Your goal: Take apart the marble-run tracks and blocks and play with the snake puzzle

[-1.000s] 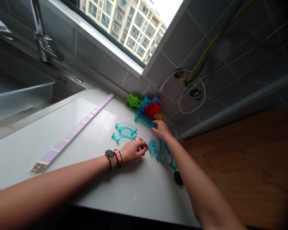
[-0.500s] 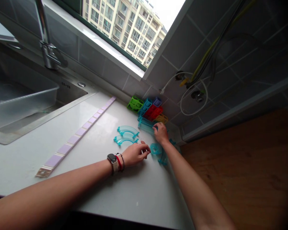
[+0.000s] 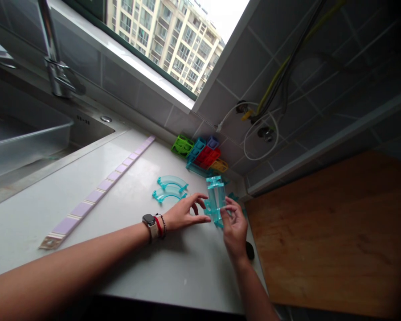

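A clear turquoise plastic track piece (image 3: pixel 216 196) is raised above the counter, pinched at its near end between the thumb and fingers of my right hand (image 3: pixel 234 228). My left hand (image 3: pixel 187 211) is just left of it, fingers apart and curved, holding nothing. Two curved turquoise track pieces lie one behind the other beyond my left hand: the farther curve (image 3: pixel 173 182) and the nearer curve (image 3: pixel 168 194). More turquoise parts are partly hidden behind the raised piece and my right hand.
Against the wall stand green (image 3: pixel 182 145), blue (image 3: pixel 196 149), purple (image 3: pixel 212 142), red (image 3: pixel 209 157) and yellow (image 3: pixel 219 166) plastic blocks. A lilac-and-white strip (image 3: pixel 93 196) crosses the counter (image 3: pixel 127 267). The sink's plastic basin (image 3: pixel 30 140) is left; a wooden surface (image 3: pixel 321 240) lies right.
My right hand has lifted the track piece from near the coloured blocks and brought it closer. My left hand's fingers have spread beside it. The view has shifted slightly.
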Demonstrator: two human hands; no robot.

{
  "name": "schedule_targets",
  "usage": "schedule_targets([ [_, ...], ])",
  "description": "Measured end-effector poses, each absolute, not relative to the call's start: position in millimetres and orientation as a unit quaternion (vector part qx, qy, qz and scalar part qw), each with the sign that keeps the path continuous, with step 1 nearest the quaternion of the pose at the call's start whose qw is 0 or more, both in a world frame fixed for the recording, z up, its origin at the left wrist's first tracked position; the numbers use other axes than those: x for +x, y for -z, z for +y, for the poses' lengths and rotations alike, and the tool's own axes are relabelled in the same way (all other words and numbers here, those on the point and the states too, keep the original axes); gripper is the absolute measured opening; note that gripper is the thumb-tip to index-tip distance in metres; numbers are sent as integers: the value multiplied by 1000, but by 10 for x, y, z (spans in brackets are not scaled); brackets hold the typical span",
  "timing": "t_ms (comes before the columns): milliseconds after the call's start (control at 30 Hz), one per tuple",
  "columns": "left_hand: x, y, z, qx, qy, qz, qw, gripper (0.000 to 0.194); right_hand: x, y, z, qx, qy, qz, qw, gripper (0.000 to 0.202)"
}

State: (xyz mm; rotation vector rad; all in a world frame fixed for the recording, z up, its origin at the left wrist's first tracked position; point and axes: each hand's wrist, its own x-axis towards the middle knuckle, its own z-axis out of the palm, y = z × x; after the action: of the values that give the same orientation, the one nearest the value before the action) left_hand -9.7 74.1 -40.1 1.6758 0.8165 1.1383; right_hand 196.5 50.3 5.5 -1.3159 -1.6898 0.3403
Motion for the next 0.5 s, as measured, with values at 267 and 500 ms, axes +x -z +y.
schedule_targets([
  [267,2,387,556,733,-437,302,425,27,1916,372,-314,-577,-239,-599,501,25],
  [500,-69,354,588,736,-436,377,355,30,2368,418,-775,-643,-151,-520,542,23],
])
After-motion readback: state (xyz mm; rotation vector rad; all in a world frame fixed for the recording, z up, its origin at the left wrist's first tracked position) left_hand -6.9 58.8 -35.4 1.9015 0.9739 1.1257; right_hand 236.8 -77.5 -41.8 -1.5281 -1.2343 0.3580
